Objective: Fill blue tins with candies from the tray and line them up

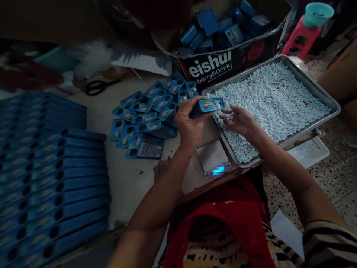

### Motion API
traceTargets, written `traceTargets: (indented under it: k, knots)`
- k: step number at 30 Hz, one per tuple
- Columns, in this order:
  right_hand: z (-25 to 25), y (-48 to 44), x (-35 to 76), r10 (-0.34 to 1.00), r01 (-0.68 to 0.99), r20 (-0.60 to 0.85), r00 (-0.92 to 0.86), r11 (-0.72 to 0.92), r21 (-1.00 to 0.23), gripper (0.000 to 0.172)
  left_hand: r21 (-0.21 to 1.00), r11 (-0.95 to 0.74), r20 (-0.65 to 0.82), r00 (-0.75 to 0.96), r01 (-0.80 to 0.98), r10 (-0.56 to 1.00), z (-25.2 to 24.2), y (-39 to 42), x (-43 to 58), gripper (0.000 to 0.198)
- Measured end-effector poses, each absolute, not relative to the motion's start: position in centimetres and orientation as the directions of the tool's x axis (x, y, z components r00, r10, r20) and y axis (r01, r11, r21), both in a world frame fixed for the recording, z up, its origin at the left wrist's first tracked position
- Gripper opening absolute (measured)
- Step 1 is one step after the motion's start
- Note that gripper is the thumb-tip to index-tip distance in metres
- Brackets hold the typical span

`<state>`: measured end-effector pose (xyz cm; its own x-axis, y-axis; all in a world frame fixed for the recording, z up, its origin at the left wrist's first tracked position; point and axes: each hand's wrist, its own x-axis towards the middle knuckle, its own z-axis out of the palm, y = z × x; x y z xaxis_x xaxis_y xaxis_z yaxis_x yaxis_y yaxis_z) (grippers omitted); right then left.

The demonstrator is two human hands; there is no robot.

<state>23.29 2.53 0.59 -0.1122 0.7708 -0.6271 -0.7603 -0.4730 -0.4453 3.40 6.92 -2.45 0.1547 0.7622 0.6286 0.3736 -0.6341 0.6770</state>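
Observation:
My left hand point(190, 124) is wrapped around a small blue box point(208, 105), holding it tilted beside the tray. White pellets show at the hole in the box's printed end, which faces up. Just right of that end is my right hand point(240, 121), palm up, fingers apart and half curled. It hangs over the left edge of the metal tray point(315, 126), apart from the box. Small white and pale blue pellets point(276, 96) are spread across the tray; whether any lie in my right fingers is unclear. Below my hands sits a small scale point(213, 158) with a lit, blurred display.
Blue boxes point(145, 117) with round holes cluster left of my left hand. Long stacked rows of boxes point(80, 175) fill the far left. Behind stands a carton point(206, 69) of blue boxes. Black scissors point(97, 87) lie at the back. A red stool point(299, 39) bears a teal bowl point(318, 16).

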Motion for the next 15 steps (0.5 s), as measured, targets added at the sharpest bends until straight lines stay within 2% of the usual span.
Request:
traceTargets:
  k: [3, 6, 10, 15]
  knots:
    - [0.9, 2.4, 23.2, 0.783, -0.74, -0.619, -0.067, -0.455, -0.496, 0.018, 0.862, -0.469, 0.478, -0.004, 0.191, 0.878, -3.2, 5.2, 1.1, 0.054]
    - [0.7, 2.3, 23.2, 0.803, -0.737, -0.596, -0.029, -0.419, -0.53, 0.019, 0.954, -0.291, 0.296, -0.054, 0.077, 0.954, -4.3, 1.4, -1.4, 0.062]
    - [0.7, 2.1, 23.1, 0.844, -0.666, -0.536, 0.005, -0.397, -0.631, 0.017, 0.997, -0.074, 0.073, -0.041, -0.028, 0.997, -5.7, -4.0, -2.9, 0.063]
    - [1.1, 1.8, 22.9, 0.871, -0.474, -0.492, -0.019, -0.441, -0.762, 0.027, 0.996, -0.063, 0.063, -0.014, -0.059, 0.998, -6.8, -6.3, -2.0, 0.062]
